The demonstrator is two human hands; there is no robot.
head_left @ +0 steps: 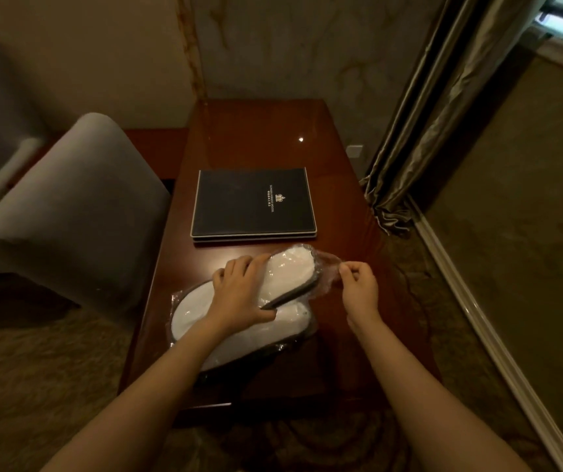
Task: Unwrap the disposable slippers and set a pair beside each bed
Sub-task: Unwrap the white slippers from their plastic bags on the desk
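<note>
Left hand (pixel 241 298) gripping slippers (pixel 290 272), right hand (pixel 358 286) pinching wrapper (pixel 328 267)

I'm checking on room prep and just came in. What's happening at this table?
A person is unwrapping disposable slippers on the wooden table. The left hand holds them down, fingers curled over them, while the right hand pinches the clear plastic wrap at their far end. The slippers are still inside the wrap. A black folder lies just beyond them.
</note>
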